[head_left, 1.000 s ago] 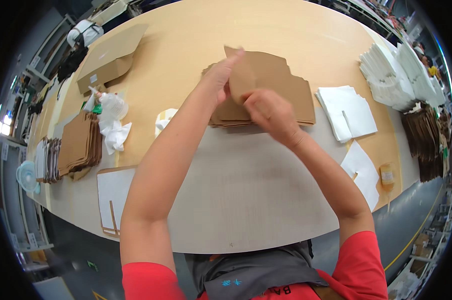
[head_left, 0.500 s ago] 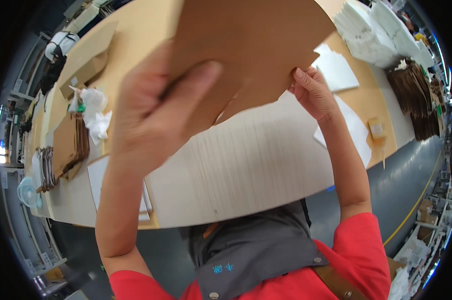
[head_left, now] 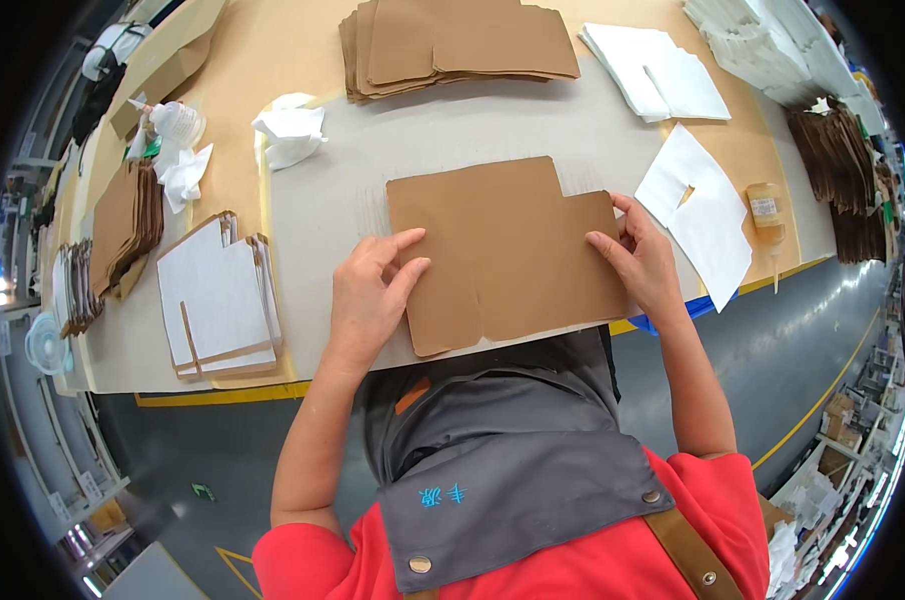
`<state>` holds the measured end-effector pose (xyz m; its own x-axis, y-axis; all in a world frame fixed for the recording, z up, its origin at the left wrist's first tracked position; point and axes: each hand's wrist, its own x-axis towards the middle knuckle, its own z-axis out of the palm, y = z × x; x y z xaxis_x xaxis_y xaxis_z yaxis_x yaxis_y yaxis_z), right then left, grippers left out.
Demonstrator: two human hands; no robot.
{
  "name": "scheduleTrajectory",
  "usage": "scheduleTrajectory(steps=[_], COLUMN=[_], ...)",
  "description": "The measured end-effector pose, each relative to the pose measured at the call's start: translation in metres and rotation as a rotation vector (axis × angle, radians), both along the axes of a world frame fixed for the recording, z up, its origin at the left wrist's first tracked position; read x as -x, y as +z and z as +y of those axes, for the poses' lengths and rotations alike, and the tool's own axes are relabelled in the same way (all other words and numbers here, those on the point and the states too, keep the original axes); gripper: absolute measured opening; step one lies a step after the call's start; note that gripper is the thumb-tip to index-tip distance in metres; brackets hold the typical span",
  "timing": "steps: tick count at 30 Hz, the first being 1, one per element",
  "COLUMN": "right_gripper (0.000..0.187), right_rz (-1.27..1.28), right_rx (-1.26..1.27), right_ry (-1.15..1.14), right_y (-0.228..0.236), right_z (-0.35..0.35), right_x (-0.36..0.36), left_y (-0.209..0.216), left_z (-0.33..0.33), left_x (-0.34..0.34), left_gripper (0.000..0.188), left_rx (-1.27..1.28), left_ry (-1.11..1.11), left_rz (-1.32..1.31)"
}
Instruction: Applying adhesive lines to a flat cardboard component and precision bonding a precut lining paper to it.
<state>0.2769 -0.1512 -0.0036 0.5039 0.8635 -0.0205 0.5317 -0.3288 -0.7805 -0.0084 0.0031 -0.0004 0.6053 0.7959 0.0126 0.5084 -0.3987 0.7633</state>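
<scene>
A flat brown leather-like panel [head_left: 503,255] lies low over the table's front edge, with a step cut from its upper right corner and a short slit at its lower edge. My left hand [head_left: 368,295] grips its left edge, thumb and forefinger tips showing on top. At the right edge, my right hand [head_left: 645,255] pinches it, thumb on the face and fingers partly hidden behind. Beyond the panel sits a stack of similar brown panels [head_left: 473,45]. White-faced panels with brown edges [head_left: 213,300] are piled left of my left hand.
Right of the panel lie a white slit sheet [head_left: 698,220] and a white stack [head_left: 658,75]. An amber-coloured bottle [head_left: 766,212] stands near the right edge. On the left are a white squeeze bottle [head_left: 178,125], crumpled tissue [head_left: 291,132] and stacked brown pieces [head_left: 128,225].
The brown panel has come down from high before me to the table's front edge. Both hands have lowered with it, and the far stack now shows.
</scene>
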Motion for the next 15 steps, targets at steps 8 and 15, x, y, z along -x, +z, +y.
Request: scheduleTrajectory(steps=[8, 15], right_gripper=[0.056, 0.062], right_rz=[-0.047, -0.357], right_rx=[-0.059, -0.091], right_ry=[0.043, 0.049], right_y=[-0.0022, 0.0014], right_z=[0.0087, 0.0036], right_x=[0.0004, -0.0070], left_y=[0.0009, 0.0049], left_z=[-0.0065, -0.0042], left_x=[-0.0027, -0.0018], left_gripper=[0.031, 0.036], left_rx=[0.030, -0.064], left_ry=[0.127, 0.083], left_rz=[-0.005, 0.068])
